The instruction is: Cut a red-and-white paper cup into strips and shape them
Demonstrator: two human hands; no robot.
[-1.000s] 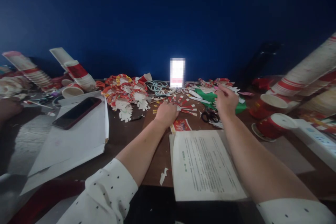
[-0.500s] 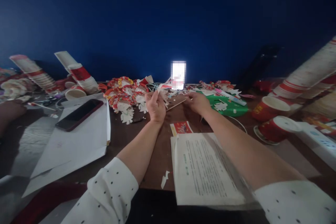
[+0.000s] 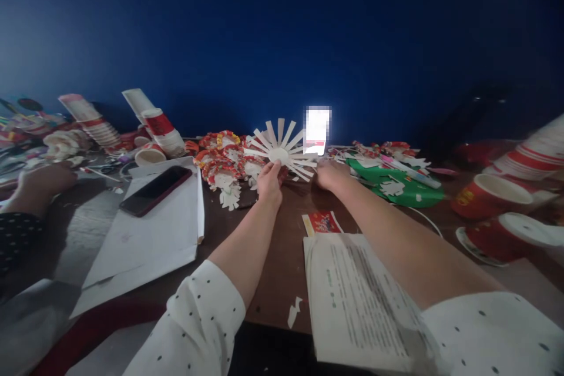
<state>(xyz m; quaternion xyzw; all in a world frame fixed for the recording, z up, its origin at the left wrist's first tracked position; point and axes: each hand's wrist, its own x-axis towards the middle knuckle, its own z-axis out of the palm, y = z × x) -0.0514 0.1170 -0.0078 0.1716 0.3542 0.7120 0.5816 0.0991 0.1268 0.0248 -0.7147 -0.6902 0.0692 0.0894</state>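
My left hand [image 3: 270,182] pinches the lower rim of the white round base of a cut paper cup [image 3: 278,156]. Its sides are slit into several strips that fan outward like rays, and it is held up facing me. Close by on the right, my right hand [image 3: 333,175] is low over the table with its fingers curled in. The fingertips are turned away, so what they hold, if anything, is hidden. Just behind that hand, a lit phone [image 3: 316,132] stands upright, its screen partly blurred out.
Red-and-white paper crafts [image 3: 224,161] are heaped left of my hands. A dark phone [image 3: 155,191] lies on white paper [image 3: 145,247]. Stacked cups [image 3: 163,129] lean behind. At right are a green sheet [image 3: 409,188], red cups [image 3: 491,195] and a booklet [image 3: 365,299]. Another person's hand [image 3: 46,182] is far left.
The cut cup has turned so its base and spread strips face me. The thin stick seen by my right hand no longer shows. The view has swung slightly left.
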